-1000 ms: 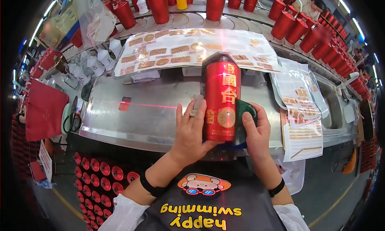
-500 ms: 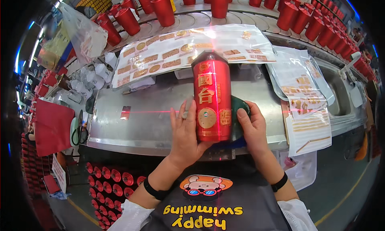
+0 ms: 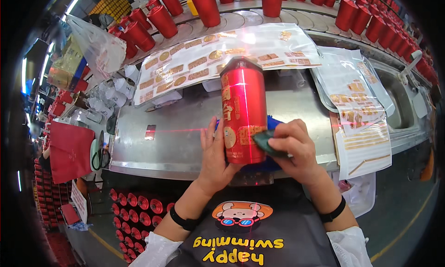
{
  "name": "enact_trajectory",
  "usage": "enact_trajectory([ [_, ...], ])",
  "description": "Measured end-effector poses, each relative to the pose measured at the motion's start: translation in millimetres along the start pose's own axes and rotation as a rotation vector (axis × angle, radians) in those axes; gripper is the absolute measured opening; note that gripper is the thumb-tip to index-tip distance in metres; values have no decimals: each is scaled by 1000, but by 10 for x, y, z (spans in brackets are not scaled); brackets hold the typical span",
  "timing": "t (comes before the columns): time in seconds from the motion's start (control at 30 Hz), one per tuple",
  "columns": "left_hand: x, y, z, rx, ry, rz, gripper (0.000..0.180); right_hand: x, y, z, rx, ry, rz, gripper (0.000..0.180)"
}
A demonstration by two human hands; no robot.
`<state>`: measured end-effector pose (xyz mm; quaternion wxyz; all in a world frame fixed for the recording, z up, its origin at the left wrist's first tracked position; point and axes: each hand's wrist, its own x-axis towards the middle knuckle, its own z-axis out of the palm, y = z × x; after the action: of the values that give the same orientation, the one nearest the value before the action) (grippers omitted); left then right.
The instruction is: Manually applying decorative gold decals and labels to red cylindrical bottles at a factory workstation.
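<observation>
A shiny red bottle (image 3: pixel 252 95) with gold decals and a dark angular top lies in front of me, its base toward me. Along its left side my left hand (image 3: pixel 214 158) cradles it, fingers stretched up the side and thumb under the base. My right hand (image 3: pixel 296 149) pinches a dark green pad (image 3: pixel 265 142), pressed against the gold decal low on the bottle's right side. Something blue (image 3: pixel 273 161) shows beneath the bottle, partly covered by it and my hand. A red laser cross falls over the bottle and worktop.
Sheets of gold decals (image 3: pixel 185 65) lie behind the bottle, with more sheets (image 3: pixel 357 100) at the right beside a sink (image 3: pixel 399 112). A conveyor (image 3: pixel 236 17) carrying red bottles curves across the back. Scissors (image 3: pixel 100 158) lie at the left of the metal worktop (image 3: pixel 181 128).
The bottle has rolled leftward, so its large gold characters turn toward the left. My right hand has brought the green pad from behind the bottle onto the right-hand decal.
</observation>
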<state>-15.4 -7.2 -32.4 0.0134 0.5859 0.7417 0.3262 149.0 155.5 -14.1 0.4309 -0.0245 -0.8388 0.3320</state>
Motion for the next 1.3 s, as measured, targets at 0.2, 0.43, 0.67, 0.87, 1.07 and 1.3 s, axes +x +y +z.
enact_trajectory([
  [0.2, -9, -7, 2, -28, 33, 15, 95, -162, -33, -72, 8, -68, -36, 40],
  [0.43, -8, 9, 4, -53, 12, 2, 96, 153, -58, -171, -99, -107, -123, 41],
  [0.67, 3, 69, -123, -612, -67, -120, 96, 41, -153, -181, 277, 153, 536, 21],
  [0.87, 404, 291, -93, -650, 34, -280, 94, 133, -102, 155, 189, 26, 461, 49],
  [1.07, 347, 273, -101, -655, 16, -319, 99, 119, -97, 212, 68, -35, 396, 66],
  [1.3, 86, 33, -239, -346, -149, 6, 113, 104, -63, 107, 291, -33, 514, 64],
])
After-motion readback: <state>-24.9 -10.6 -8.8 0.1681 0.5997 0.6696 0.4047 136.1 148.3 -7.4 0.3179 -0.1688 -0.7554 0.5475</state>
